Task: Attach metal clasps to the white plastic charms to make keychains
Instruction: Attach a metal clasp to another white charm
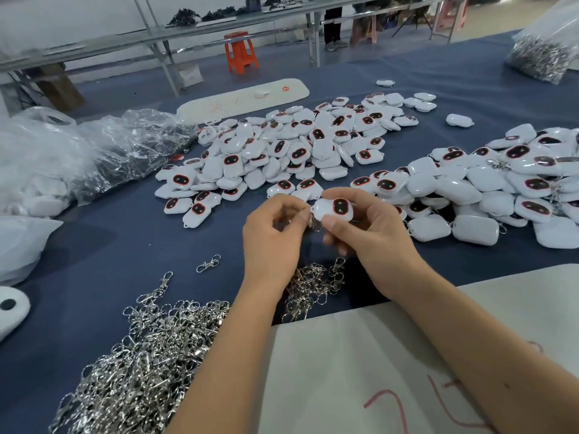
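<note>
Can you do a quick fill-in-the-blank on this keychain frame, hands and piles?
1. The right hand holds a white ____.
2. The left hand pinches a metal ____ against it.
3. The big loose clasp pile lies to the person's ____.
4. The stool beyond the table is ____.

Missing: charm; clasp; left; orange

The charms (pixel 291 148) are glossy white plastic with smooth, rounded shells and dark shiny faces. Nearest the viewer from them, the clasps (pixel 150 355) are bright polished metal. The desk (pixel 125 220) is covered in matt blue cloth. Left of the charms, the bags (pixel 94 151) are crinkled clear plastic film.
</note>
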### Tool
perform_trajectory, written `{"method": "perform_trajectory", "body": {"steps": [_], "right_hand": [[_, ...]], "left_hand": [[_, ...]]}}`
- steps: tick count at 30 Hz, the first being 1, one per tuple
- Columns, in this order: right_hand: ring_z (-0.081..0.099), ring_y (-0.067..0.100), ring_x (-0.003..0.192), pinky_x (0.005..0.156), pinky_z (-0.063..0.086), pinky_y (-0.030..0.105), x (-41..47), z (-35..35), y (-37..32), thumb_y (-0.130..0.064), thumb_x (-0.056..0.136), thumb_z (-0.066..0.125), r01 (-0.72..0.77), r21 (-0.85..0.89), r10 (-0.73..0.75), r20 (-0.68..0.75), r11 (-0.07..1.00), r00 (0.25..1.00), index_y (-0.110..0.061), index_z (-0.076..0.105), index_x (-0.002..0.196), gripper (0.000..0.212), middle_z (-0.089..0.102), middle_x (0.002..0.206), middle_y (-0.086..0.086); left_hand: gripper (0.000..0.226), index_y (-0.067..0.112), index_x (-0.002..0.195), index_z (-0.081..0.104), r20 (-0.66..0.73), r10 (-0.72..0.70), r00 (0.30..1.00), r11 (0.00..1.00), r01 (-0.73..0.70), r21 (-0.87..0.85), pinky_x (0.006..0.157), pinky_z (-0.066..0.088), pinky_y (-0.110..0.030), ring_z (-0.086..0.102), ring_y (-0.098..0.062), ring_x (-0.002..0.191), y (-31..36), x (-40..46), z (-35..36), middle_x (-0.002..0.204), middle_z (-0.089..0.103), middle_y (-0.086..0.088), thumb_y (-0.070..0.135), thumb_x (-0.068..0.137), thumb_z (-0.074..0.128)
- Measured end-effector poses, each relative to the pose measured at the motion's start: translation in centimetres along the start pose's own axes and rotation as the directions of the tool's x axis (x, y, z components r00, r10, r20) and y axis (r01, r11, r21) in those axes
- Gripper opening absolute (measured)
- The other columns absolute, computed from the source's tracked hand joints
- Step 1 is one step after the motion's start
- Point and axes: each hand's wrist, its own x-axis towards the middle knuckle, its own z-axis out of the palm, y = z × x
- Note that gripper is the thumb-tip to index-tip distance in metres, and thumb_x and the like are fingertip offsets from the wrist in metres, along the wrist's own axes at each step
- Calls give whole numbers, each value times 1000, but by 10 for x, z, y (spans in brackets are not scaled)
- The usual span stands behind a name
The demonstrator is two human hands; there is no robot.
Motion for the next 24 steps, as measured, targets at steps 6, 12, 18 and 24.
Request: {"method": "perform_trajectory", "body": {"steps": [6,12,18,24], "right_hand": [[63,15,68,55,46,20,2,-2,-1,-5,91,75,-44,165,44,5,985,999,-13,72,121,31,68,76,3],[62,15,67,55,46,20,2,-2,-1,-1,92,74,-88,182,93,-21,979,995,-11,73,118,28,68,79,5],[62,16,61,52,46,21,0,-1,-1,1,92,74,-100,131,104,-25,986,994,-9,72,115,25,67,72,6],[59,17,57,54,50,25,-3,3,4,-2,91,75,-9,-135,2,-50,991,999,-16,72,109,23,69,70,6]], "left_hand": [[15,11,87,78,75,-354,932,760,334,-557,68,58,-27,65,-16,64,5,-4,15,75,74,-8,-1,92,71],[14,12,85,78,-95,-207,974,944,173,-281,67,57,-23,71,-11,66,5,0,10,72,76,-1,-2,86,77],[14,16,86,77,58,284,957,839,-278,469,78,55,-39,67,-18,80,10,-2,-1,82,73,5,5,88,69],[24,18,91,77,274,211,938,706,-341,621,79,51,-46,64,-30,90,11,3,-2,89,72,-4,5,87,57]]}}
